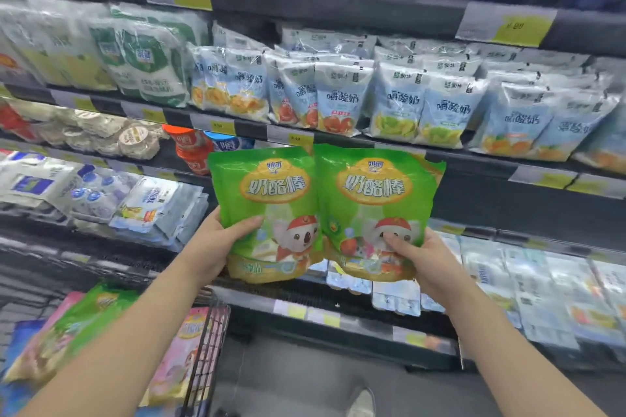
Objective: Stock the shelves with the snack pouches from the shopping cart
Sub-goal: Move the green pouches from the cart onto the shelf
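Observation:
I hold two green snack pouches with a koala picture upright, side by side, in front of the dark shelves. My left hand [216,240] grips the lower left edge of the left green pouch [267,193]. My right hand [418,254] grips the bottom of the right green pouch [376,193]. The two pouches touch along their inner edges. Behind them runs a dark, mostly bare stretch of shelf [474,210]. At the bottom left, the shopping cart [203,349] holds more pouches, one green [91,318] and some pink [183,349].
The shelf above holds several rows of pale blue yoghurt-snack bags [338,98] with yellow price tags [296,137] on the rail. White and blue packs [542,288] fill the lower shelf at right. Cups and flat packs [152,203] lie at left. A shoe [362,403] shows on the floor.

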`<action>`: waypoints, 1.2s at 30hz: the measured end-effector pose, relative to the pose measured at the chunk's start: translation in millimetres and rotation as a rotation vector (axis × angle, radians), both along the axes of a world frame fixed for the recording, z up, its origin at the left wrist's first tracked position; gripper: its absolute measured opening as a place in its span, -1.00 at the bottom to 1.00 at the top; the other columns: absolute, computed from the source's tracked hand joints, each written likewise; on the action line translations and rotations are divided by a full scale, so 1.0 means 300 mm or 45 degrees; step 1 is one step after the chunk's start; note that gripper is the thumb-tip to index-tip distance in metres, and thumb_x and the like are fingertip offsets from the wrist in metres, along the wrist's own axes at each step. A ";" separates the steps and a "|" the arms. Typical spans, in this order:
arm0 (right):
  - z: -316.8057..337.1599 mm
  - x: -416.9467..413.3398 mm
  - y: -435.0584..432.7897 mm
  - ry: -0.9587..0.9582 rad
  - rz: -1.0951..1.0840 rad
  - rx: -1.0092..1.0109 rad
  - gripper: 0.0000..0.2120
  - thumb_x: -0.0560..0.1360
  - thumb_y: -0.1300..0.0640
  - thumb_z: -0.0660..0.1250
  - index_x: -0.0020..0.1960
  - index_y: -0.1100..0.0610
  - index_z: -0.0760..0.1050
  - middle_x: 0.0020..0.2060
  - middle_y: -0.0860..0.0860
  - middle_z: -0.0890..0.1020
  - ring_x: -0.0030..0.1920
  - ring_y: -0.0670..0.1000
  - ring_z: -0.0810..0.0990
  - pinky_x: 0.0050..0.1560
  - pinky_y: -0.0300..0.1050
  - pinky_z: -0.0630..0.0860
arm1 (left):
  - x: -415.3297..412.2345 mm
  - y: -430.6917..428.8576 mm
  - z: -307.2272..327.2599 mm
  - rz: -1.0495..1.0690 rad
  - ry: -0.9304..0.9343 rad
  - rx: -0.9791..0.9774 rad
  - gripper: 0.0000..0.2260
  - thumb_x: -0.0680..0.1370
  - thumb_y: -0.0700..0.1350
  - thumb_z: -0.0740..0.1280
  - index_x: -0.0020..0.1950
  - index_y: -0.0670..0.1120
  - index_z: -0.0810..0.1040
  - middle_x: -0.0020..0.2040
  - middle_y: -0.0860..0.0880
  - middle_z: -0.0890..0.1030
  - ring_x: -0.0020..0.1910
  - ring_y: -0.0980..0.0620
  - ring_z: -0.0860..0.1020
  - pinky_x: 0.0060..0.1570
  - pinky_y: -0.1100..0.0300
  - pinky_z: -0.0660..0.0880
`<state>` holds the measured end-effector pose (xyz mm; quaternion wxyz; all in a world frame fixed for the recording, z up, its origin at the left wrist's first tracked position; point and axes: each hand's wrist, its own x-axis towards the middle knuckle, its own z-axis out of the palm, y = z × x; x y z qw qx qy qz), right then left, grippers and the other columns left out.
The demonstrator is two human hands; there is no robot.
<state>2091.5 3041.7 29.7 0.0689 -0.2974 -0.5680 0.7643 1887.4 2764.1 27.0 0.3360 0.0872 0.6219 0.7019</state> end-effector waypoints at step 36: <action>-0.608 -0.428 0.274 0.645 -0.156 0.397 -0.73 0.57 0.23 0.36 0.26 0.08 0.55 -0.09 -0.01 0.75 -0.29 -0.06 0.70 -0.42 -0.21 0.59 | -0.467 0.210 -0.687 0.069 0.572 0.269 -0.29 0.23 0.11 0.64 0.33 -0.03 0.56 0.22 -0.10 0.67 0.17 -0.17 0.65 0.09 -0.15 0.61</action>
